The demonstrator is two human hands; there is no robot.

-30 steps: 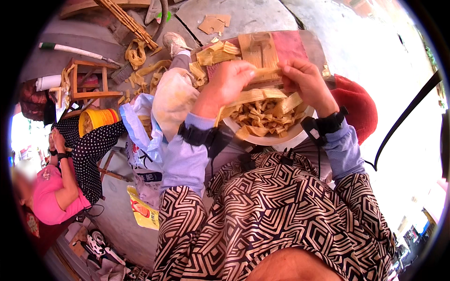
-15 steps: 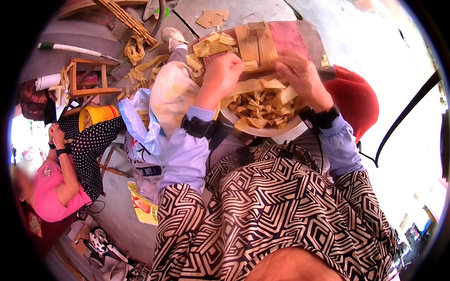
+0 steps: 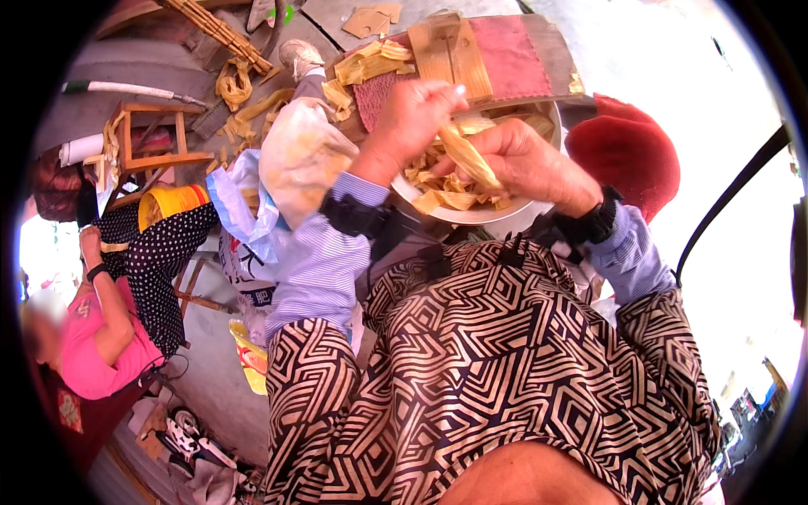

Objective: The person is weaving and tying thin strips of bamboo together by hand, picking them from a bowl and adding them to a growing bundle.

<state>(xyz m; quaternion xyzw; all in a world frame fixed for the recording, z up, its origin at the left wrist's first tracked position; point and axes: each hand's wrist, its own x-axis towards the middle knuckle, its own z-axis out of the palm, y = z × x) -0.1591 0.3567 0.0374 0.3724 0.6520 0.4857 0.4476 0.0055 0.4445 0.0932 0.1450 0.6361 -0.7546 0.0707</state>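
Over the white bowl (image 3: 461, 217) in front of me, a folded yellowish strip (image 3: 471, 158), like a dried husk or leaf, slants between my hands. My right hand (image 3: 526, 160) grips its lower part with bent fingers. My left hand (image 3: 408, 126) is closed at the strip's upper end, thumb pointing up and away. Inside the bowl lie many short folded pieces (image 3: 442, 200) of the same yellowish material, partly hidden by my hands. Just beyond stands a low bench with a wooden block (image 3: 450, 59) on it, which has a narrow slit.
Loose strips (image 3: 370, 61) lie on the bench left of the block, beside red cloth (image 3: 509, 57). A red padded thing (image 3: 627, 156) is at right. On the left are a plastic bag (image 3: 240, 194), a wooden stool (image 3: 156, 135) and a seated person (image 3: 101, 328) with a yellow bucket (image 3: 168, 206).
My hands have come from near the wooden block back over the bowl and closer together. The strip now stands folded between them. The other person's hand has shifted slightly.
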